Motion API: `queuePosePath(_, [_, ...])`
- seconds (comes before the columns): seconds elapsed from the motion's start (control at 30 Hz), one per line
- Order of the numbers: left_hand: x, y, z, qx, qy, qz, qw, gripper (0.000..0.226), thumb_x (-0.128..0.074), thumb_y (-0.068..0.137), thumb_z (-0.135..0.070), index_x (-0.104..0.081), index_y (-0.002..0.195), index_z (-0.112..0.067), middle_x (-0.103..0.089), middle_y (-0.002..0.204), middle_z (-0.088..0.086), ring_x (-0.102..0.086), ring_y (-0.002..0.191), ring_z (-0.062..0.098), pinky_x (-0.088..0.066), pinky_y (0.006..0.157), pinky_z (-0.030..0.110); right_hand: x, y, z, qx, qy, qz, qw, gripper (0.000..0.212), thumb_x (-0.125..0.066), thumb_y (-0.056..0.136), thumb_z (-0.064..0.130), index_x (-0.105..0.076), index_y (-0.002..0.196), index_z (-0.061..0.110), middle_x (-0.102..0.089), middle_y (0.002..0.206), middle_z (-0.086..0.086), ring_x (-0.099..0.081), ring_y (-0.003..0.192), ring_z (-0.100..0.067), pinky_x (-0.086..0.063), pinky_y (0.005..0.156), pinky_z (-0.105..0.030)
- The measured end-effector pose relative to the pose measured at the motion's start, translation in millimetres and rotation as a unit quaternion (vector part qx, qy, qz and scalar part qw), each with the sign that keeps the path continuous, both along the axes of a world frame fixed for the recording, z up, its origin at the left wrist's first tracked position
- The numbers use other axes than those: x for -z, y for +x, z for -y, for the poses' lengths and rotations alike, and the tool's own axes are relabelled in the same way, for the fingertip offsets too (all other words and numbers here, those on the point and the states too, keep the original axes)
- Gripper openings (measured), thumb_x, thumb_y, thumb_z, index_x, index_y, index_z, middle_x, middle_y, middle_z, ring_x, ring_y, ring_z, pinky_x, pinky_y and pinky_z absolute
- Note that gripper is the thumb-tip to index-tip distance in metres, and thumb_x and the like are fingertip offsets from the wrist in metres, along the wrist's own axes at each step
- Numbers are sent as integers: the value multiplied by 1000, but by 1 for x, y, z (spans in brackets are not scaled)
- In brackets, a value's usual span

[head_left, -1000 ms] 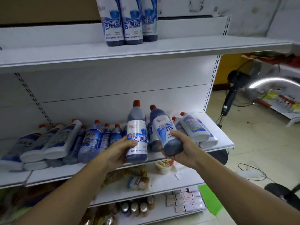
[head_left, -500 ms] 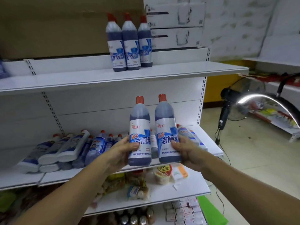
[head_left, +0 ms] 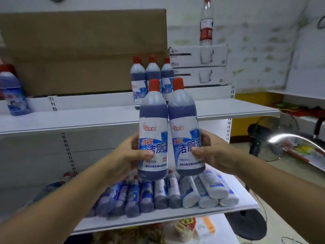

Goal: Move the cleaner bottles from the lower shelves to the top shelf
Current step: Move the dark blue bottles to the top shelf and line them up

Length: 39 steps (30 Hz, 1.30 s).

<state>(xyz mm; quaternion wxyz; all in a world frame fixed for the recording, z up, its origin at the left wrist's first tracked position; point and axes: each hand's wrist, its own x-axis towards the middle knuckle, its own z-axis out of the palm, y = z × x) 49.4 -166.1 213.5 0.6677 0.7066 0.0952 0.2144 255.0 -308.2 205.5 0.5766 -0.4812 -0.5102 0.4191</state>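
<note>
My left hand (head_left: 129, 155) grips one blue cleaner bottle (head_left: 152, 124) with a red cap, held upright. My right hand (head_left: 213, 154) grips a second cleaner bottle (head_left: 184, 120) pressed against the first. Both bottles hang in front of the white top shelf (head_left: 88, 118), their bases below its level. Three cleaner bottles (head_left: 152, 73) stand upright at the back of that shelf, partly hidden behind the held pair. Several more cleaner bottles (head_left: 158, 194) lie on their sides on the lower shelf (head_left: 175, 215).
Another blue bottle (head_left: 15, 95) stands at the top shelf's left end. A cardboard sheet (head_left: 84, 50) and white boxes (head_left: 198, 66) with a clear bottle (head_left: 206, 23) on them back the shelf. A floor fan (head_left: 270, 138) stands right. Snack packets (head_left: 186, 228) lie below.
Both hands have lifted the two bottles up from the lower shelf and brought them upright side by side, now level with the top shelf's edge. The view has tilted upward.
</note>
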Motion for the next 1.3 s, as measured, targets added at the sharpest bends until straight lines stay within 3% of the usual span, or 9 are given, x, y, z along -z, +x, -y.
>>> queuePosePath(0.1, [-32, 7, -20, -13, 46, 4, 999, 103, -95, 17, -37, -56, 110, -19, -75, 93, 5, -73, 85, 23, -58, 63, 28, -33, 7, -19, 0, 2, 50, 999, 90, -90, 41, 19, -51, 122, 13, -66, 117, -16, -65, 107, -32, -55, 88, -44])
queuePosePath(0.23, [-69, 16, -50, -31, 89, 7, 995, 106, -93, 11, -43, -56, 108, -24, -75, 93, 2, -72, 87, 22, -59, 64, 31, -72, 19, -51, 21, 12, 105, 994, 101, -93, 30, 41, -52, 120, 20, -69, 110, -6, -67, 103, -28, -56, 86, -43])
queuePosePath(0.37, [-97, 33, -84, -37, 111, 3, 993, 113, -93, 9, -40, -55, 113, -22, -74, 98, 5, -71, 93, 27, -59, 75, 41, -105, 33, -86, 14, 20, 127, 992, 69, -82, 54, 14, -52, 116, 21, -73, 100, -1, -70, 97, -23, -59, 79, -36])
queuePosePath(0.47, [-110, 45, -115, -24, 104, 1, 994, 109, -95, 13, -35, -55, 113, -22, -74, 98, 5, -71, 94, 26, -60, 72, 38, -116, 46, -117, 16, 7, 137, 990, 58, -72, 60, 7, -53, 112, 24, -72, 101, 0, -70, 96, -22, -59, 76, -33])
queuePosePath(0.8, [-105, 78, -205, -35, 92, 29, 995, 97, -94, 34, -20, -52, 122, -27, -69, 114, 7, -67, 103, 28, -57, 84, 43, -127, 104, -201, 89, 68, 118, 987, 70, -78, 54, 10, -51, 117, 18, -75, 92, 2, -72, 90, -18, -59, 67, -29])
queuePosePath(0.97, [-100, 98, -221, -77, 113, 25, 990, 69, -83, 49, -11, -59, 113, -25, -73, 104, 0, -70, 97, 22, -59, 77, 36, -128, 134, -214, 133, 67, 121, 981, 95, -95, 26, 30, -54, 111, 21, -74, 96, -2, -71, 93, -23, -59, 70, -32])
queuePosePath(1.07, [-91, 106, -224, -107, 124, 19, 986, 73, -91, 43, -12, -62, 109, -25, -74, 101, -5, -70, 95, 16, -57, 80, 34, -118, 146, -223, 184, 51, 110, 975, 74, -87, 50, 8, -50, 112, 22, -67, 104, -7, -66, 99, -27, -56, 77, -39])
queuePosePath(1.23, [-82, 108, -227, -132, 150, -4, 980, 89, -96, 26, -27, -62, 109, -26, -75, 99, -5, -70, 94, 14, -55, 82, 39, -100, 159, -230, 206, 10, 108, 973, 66, -74, 57, -1, -52, 115, 21, -65, 108, -5, -63, 102, -24, -53, 84, -42])
queuePosePath(1.3, [-82, 106, -226, -143, 161, -3, 976, 90, -94, 28, -20, -59, 111, -26, -75, 99, -4, -71, 94, 15, -56, 83, 45, -97, 162, -233, 214, 4, 106, 971, 62, -71, 66, -8, -51, 118, 20, -64, 111, -5, -61, 104, -25, -52, 88, -43])
